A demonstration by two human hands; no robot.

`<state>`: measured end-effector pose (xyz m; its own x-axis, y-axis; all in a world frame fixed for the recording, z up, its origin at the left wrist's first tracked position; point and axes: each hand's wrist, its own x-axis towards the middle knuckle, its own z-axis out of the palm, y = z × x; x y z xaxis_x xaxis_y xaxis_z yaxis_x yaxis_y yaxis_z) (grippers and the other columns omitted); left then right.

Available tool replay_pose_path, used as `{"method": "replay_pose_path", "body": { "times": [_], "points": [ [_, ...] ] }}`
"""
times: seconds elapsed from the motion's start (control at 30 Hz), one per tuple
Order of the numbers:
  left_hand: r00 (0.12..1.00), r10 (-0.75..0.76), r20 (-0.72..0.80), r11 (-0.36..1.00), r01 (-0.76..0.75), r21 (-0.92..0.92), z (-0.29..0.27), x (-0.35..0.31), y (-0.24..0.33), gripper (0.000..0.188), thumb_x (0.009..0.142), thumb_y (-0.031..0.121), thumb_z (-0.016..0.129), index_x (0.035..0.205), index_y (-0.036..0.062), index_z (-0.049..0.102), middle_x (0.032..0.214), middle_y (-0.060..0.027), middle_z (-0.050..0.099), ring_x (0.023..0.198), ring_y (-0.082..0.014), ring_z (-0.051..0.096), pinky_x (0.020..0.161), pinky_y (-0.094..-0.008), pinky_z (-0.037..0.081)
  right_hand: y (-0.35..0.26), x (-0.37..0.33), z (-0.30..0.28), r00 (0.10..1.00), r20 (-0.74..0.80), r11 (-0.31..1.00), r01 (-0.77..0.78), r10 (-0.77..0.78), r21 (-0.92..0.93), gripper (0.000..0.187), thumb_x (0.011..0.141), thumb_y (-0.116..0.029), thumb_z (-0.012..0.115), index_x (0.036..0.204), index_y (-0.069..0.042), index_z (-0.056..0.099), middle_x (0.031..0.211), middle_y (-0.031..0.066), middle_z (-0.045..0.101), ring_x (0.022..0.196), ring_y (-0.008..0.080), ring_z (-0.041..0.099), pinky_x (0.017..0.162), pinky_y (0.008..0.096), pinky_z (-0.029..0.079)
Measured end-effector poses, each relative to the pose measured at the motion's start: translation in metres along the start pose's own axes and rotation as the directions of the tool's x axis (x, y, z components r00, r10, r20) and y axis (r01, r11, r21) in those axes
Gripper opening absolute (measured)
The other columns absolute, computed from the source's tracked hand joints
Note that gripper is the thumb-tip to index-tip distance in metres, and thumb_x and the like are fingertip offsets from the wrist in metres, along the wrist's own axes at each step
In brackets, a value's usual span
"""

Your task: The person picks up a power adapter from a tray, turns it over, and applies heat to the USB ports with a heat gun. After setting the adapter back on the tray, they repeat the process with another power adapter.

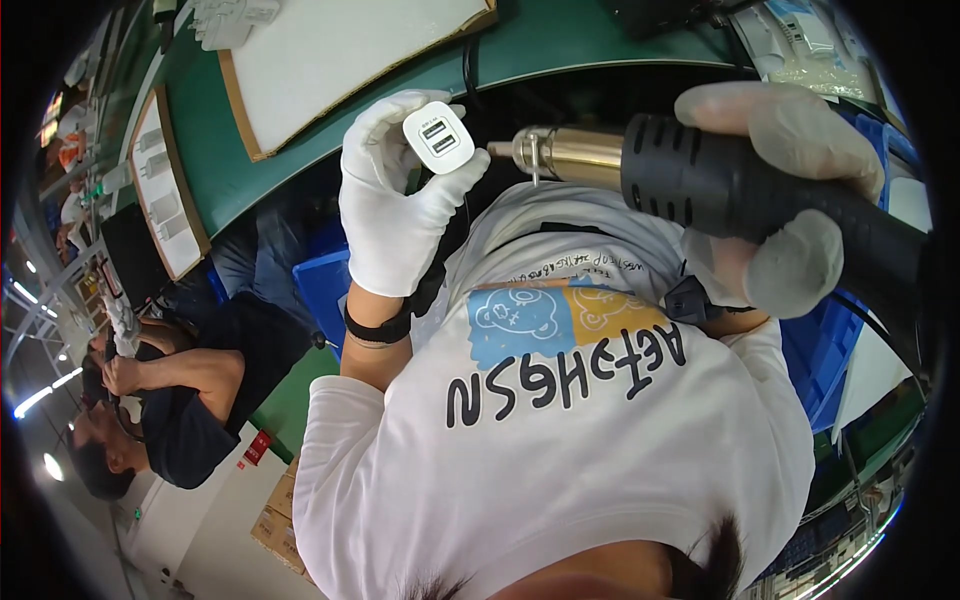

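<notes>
In a white glove, my left hand holds a white two-port USB charger between thumb and fingers. The charger's port face is turned upward, and the rest of its body is hidden by the glove. My right hand, in pale translucent covers, wraps around the black handle of a hot air gun. The gun has a slotted black body and a brass-coloured metal barrel. Its narrow nozzle points left at the charger, close to the left thumb tip but apart from the charger face.
A green bench lies beyond my hands, carrying a white board with brown edges and white plugs. A tray of white parts is at left, near a co-worker. Blue bins flank me.
</notes>
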<state>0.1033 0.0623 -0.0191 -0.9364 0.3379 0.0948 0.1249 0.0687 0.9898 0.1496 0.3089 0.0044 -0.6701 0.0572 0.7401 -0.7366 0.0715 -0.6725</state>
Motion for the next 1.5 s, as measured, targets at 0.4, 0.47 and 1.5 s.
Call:
{"method": "replay_pose_path", "body": {
  "times": [0.4,0.47,1.5],
  "points": [
    [0.998,-0.044,0.046,0.998,0.046,-0.038,-0.002,-0.004,-0.001,0.059,0.065,-0.009,0.071,0.114,0.0066,0.042,0.112,-0.0109,0.053,0.099,-0.0191,0.057,0.082,-0.0287,0.048,0.007,0.008,0.001,0.990,0.133,0.998,0.053,-0.048,-0.038,0.046,0.083,-0.036,0.061,0.107,0.002,0.053,0.087,0.0227,0.063,0.072,0.0259,0.064,0.059,0.0298,0.054],
    [0.998,-0.038,0.046,0.999,0.038,-0.016,-0.003,-0.004,-0.001,0.059,0.065,-0.009,0.071,0.113,0.0065,0.042,0.112,-0.0109,0.053,0.099,-0.0188,0.057,0.082,-0.0285,0.048,0.008,0.008,0.000,0.991,0.121,0.998,0.053,-0.049,-0.035,0.047,0.082,-0.036,0.062,0.107,0.002,0.052,0.088,0.0226,0.063,0.072,0.0263,0.064,0.059,0.0299,0.054],
    [0.999,-0.031,0.037,0.999,0.031,-0.011,-0.001,-0.006,0.002,0.057,0.066,-0.010,0.071,0.113,0.0044,0.042,0.112,-0.0127,0.053,0.100,-0.0185,0.056,0.086,-0.0286,0.047,0.003,0.001,0.005,1.000,0.013,0.996,0.029,-0.028,-0.079,0.052,0.082,-0.043,0.060,0.105,0.003,0.051,0.086,0.0224,0.062,0.071,0.0256,0.063,0.058,0.0291,0.053]
  ]
}}
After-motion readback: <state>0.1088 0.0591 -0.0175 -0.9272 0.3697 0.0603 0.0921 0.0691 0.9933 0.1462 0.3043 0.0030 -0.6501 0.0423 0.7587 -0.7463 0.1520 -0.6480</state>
